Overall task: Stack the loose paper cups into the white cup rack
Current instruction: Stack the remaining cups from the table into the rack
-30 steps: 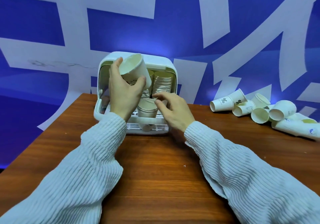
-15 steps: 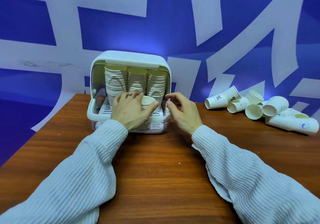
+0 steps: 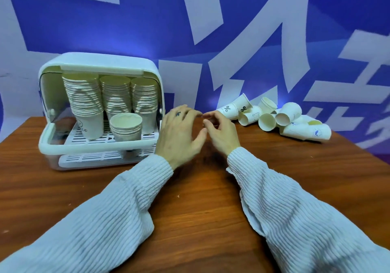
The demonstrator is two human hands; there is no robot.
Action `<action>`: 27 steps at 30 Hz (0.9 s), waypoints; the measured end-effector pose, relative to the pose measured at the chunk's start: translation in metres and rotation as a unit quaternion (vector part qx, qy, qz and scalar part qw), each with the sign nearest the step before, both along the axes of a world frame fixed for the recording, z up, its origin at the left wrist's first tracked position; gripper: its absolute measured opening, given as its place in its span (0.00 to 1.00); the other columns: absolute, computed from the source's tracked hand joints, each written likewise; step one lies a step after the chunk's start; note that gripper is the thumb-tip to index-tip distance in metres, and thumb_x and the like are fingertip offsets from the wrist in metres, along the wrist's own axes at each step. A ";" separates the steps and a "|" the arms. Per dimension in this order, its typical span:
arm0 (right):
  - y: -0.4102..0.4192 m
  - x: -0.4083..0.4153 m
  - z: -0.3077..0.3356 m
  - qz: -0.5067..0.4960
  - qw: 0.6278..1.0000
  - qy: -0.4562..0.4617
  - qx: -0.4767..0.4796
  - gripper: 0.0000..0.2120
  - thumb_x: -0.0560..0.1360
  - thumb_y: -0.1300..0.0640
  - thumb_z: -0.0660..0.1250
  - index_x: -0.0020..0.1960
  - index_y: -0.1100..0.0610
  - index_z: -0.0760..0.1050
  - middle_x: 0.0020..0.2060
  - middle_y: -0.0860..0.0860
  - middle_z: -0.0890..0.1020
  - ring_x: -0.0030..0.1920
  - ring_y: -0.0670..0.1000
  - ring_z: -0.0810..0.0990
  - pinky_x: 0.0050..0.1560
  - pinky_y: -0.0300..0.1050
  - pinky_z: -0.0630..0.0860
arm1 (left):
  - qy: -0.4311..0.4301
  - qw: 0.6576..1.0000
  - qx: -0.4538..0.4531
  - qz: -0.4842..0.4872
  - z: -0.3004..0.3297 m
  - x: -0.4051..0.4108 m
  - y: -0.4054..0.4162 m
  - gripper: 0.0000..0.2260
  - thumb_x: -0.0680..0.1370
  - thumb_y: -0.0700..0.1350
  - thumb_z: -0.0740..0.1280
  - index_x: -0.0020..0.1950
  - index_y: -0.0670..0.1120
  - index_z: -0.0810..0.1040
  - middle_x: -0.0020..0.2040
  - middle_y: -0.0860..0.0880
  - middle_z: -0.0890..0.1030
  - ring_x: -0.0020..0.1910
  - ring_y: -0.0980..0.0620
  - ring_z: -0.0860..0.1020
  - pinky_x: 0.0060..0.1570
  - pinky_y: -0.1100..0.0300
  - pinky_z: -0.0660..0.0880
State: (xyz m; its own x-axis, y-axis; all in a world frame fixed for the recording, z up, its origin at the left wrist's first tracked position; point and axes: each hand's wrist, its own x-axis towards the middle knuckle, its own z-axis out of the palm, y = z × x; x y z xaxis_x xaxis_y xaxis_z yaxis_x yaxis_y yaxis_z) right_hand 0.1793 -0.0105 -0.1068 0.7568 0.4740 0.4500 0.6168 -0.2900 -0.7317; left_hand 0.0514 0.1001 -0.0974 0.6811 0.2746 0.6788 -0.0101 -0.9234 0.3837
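**Empty hands, light cups waiting beside the rack**

The rack (image 3: pixel 101 112) is sitting on the surface (image 3: pixel 200 188) with its front open, and it is serving here as the landmark. Inside it, three tall stacks of upturned cups are standing along the back, and a short stack (image 3: pixel 126 126) is standing in front of them, near the rack's front rim. The loose cups (image 3: pixel 272 117) are lying in a heap well to the right of the rack, most of them on their sides with mouths facing different ways.

Between the rack and that heap, both hands are hovering above the surface. The left hand (image 3: pixel 179 133) is just right of the rack, fingers spread and relaxed, its grip released and holding nothing. The right hand (image 3: pixel 219 131) is beside it, on the heap side, fingers loosely curled around nothing; its grip is likewise empty.

The cups are looking thin-walled and very light, so they are likely to roll or skid at a nudge and to dent under a hard squeeze. A gentle hold across the wall near the stiffer rolled rim, thumb on one side and fingers on the other, is probably the safest. Those nearest the rack are lying most open to reach. Each one is needing to be turned mouth-down before it is nested on a stack.
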 end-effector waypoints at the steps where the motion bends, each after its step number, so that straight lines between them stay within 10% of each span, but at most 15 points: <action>1: -0.004 0.009 -0.001 -0.014 1.000 0.001 -0.001 0.07 0.80 0.52 0.67 0.56 0.46 0.80 0.48 0.41 0.84 0.50 0.42 0.82 0.58 0.51 0.80 | 0.002 1.000 -0.021 -0.006 -0.004 0.006 -0.007 0.19 0.76 0.55 0.64 0.64 0.50 0.78 0.63 0.50 0.79 0.72 0.47 0.69 0.71 0.46 0.66; 11: -0.029 0.130 0.040 -0.216 0.974 -0.012 -0.072 0.28 0.78 0.61 0.61 0.77 0.51 0.66 0.72 0.54 0.73 0.66 0.57 0.76 0.65 0.52 0.71 | 0.054 0.994 -0.020 -0.091 -0.049 0.016 -0.035 0.20 0.79 0.53 0.66 0.70 0.51 0.75 0.70 0.53 0.75 0.76 0.51 0.65 0.76 0.53 0.58; 18: -0.040 0.155 0.019 -0.254 0.961 -0.006 -0.110 0.16 0.80 0.61 0.61 0.65 0.58 0.79 0.59 0.57 0.84 0.63 0.60 0.80 0.60 0.48 0.73 | 0.060 0.993 -0.046 -0.089 -0.048 0.014 -0.033 0.20 0.80 0.54 0.66 0.72 0.53 0.73 0.71 0.54 0.73 0.75 0.54 0.65 0.75 0.52 0.62; 22: -0.051 0.116 0.026 -0.271 0.958 -0.075 0.057 0.10 0.78 0.58 0.63 0.55 0.57 0.81 0.51 0.53 0.83 0.48 0.48 0.79 0.55 0.46 0.75 | 0.058 0.992 -0.068 -0.088 -0.046 0.014 -0.034 0.23 0.79 0.54 0.66 0.74 0.53 0.70 0.73 0.54 0.70 0.75 0.55 0.64 0.75 0.48 0.65; 27: -0.052 0.025 0.020 0.000 0.992 -0.049 0.117 0.04 0.74 0.63 0.68 0.45 0.56 0.79 0.38 0.45 0.80 0.39 0.40 0.77 0.45 0.37 0.74 | 0.014 0.988 -0.135 -0.068 -0.040 0.012 -0.035 0.41 0.73 0.56 0.75 0.81 0.52 0.57 0.78 0.50 0.61 0.77 0.50 0.62 0.75 0.52 0.63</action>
State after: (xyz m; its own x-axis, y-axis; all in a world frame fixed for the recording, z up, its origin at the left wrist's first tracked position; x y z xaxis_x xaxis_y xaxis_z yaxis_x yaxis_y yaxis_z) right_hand 0.2039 -0.0626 -0.0868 0.7039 0.3468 0.6199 0.6886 -0.1192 -0.7152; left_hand 0.0633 0.0648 -0.1377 0.7423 0.3477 0.5728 -0.1131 -0.7775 0.6187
